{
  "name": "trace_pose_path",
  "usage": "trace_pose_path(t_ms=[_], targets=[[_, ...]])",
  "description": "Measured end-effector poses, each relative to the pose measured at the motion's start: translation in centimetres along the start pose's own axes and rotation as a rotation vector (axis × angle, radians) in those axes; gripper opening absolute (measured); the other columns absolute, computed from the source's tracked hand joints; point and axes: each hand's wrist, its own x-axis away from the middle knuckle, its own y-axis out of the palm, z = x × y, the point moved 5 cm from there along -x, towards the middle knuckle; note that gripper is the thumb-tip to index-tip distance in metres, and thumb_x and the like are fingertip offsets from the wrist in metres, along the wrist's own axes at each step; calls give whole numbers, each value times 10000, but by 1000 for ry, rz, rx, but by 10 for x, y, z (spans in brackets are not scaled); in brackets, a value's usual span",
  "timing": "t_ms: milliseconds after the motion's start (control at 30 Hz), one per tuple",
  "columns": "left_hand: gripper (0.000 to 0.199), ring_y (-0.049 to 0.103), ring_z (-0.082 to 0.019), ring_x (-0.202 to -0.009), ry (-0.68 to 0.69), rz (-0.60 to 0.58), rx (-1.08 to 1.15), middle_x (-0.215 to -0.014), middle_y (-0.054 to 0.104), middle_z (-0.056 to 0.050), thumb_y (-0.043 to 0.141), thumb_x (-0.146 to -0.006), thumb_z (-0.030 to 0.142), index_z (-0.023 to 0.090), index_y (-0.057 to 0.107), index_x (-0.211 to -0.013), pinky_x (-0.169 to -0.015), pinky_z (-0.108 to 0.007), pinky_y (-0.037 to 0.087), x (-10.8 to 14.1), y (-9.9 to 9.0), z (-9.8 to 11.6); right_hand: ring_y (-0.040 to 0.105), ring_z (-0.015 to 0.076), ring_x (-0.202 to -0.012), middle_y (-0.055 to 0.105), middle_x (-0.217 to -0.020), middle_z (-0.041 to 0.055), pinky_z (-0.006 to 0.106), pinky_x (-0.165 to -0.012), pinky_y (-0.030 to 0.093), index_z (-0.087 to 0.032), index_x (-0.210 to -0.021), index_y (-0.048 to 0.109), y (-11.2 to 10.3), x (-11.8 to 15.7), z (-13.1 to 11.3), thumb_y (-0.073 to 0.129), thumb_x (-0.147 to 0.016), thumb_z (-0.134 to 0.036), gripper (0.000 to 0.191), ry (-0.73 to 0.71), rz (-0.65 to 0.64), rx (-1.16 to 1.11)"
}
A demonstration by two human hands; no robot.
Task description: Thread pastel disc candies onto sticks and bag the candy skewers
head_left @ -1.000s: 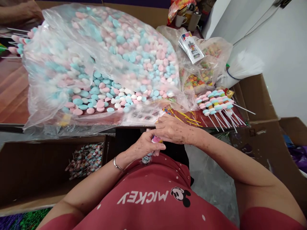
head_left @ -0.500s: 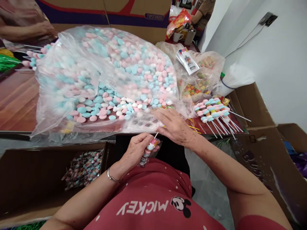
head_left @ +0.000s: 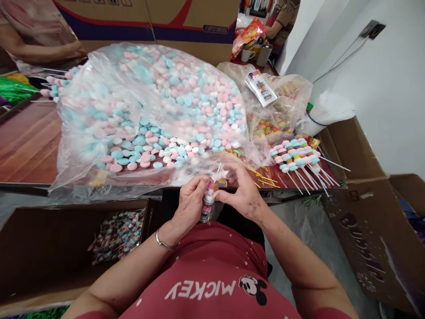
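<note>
My left hand [head_left: 190, 203] is closed around a wrapped candy skewer [head_left: 206, 209], held upright just off the table's front edge. Pink, white and blue sweets show through its printed clear sleeve, and a white stick pokes out at the top. My right hand [head_left: 246, 194] is beside it, thumb and fingers spread around the stick's upper end; the thumb tip is at the sleeve. Yellow twist ties [head_left: 265, 180] lie on the table to the right. Behind my hands rests a big clear bag [head_left: 186, 99] of pink, blue and white candies, some spilling out in front.
Unwrapped candy skewers [head_left: 295, 155] are stacked at the right. Behind them are bags of ring-shaped sweets [head_left: 270, 126] with printed sleeves [head_left: 261, 88] on top. An open carton [head_left: 33, 239] at lower left contains wrapped skewers. A co-worker's arm [head_left: 49, 52] is at far left.
My right hand has dropped slightly, its thumb now at the sleeve. My left hand has shifted a little right, and the skewer stands more upright. The view has shifted slightly.
</note>
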Motion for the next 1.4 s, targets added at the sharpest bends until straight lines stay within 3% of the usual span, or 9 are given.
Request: trace_pose_path(t_ms=[100, 267, 400, 600, 733, 833, 1000, 1267, 1400], targets=[[352, 546, -124, -651, 12, -33, -93, -713, 595, 13, 633, -834, 546, 199, 615, -783, -600, -223, 464, 4, 2, 1, 568, 156, -701, 582, -785, 4, 296, -637, 495, -201, -791, 561, 17, 10, 10, 694, -744, -399, 244, 171, -40, -207], [336, 555, -116, -555, -169, -119, 198, -669, 604, 27, 640, -825, 520, 192, 579, -861, -534, -229, 457, 11, 7, -7, 519, 111, -504, 538, -619, -42, 252, -470, 459, -213, -699, 521, 30, 19, 20, 656, -775, -432, 269, 346, 37, -488], [255, 562, -102, -591, -209, -185, 252, -683, 633, 17, 764, -724, 353, 162, 620, -812, -574, -218, 455, 13, 8, -8, 529, 106, -512, 568, -633, -41, 249, -483, 488, -218, -760, 546, 35, 21, 22, 643, -791, -413, 220, 326, 37, -540], [298, 549, -93, -524, -279, -190, 233, -598, 623, 16, 781, -686, 385, 157, 589, -684, -524, -207, 430, 7, 2, -1, 570, 106, -536, 599, -675, -48, 251, -517, 526, -223, -817, 521, 41, 17, 25, 717, -751, -466, 318, 280, -48, -800], [299, 565, -112, -492, -482, -466, 155, -596, 661, -39, 798, -668, 375, 129, 628, -688, -462, -202, 401, 5, 2, -1, 615, 120, -634, 644, -801, -15, 270, -608, 549, -223, -1009, 608, 31, 14, 22, 729, -771, -469, 363, 146, -251, -734], [283, 613, -138, -519, -618, -639, 160, -704, 711, -95, 788, -685, 344, 108, 667, -786, -480, -220, 438, 7, 4, -4, 641, 145, -738, 668, -833, 28, 307, -741, 544, -198, -926, 685, 21, 15, 19, 621, -887, -433, 247, -27, -331, -479], [335, 529, -94, -458, -684, -700, 262, -684, 674, -86, 761, -740, 415, 107, 659, -827, -447, -204, 366, 10, 10, -4, 635, 148, -836, 686, -861, 52, 288, -791, 516, -186, -862, 684, 12, 21, 16, 515, -956, -294, 221, -243, -148, -164], [376, 398, -46, -438, -599, -678, 3, -569, 525, 3, 727, -776, 460, 124, 590, -679, -417, -174, 223, 14, 5, 1, 639, 151, -791, 678, -855, 37, 270, -756, 523, -182, -915, 661, 30, 40, 24, 495, -953, -295, 205, -26, 64, -212], [385, 375, -35, -415, -567, -569, 33, -561, 505, 26, 745, -746, 446, 138, 539, -642, -412, -170, 241, 12, 1, -4, 613, 187, -923, 682, -1002, 96, 334, -863, 506, -161, -1141, 612, 11, 51, 11, 448, -973, -242, 248, -159, 329, 214]])
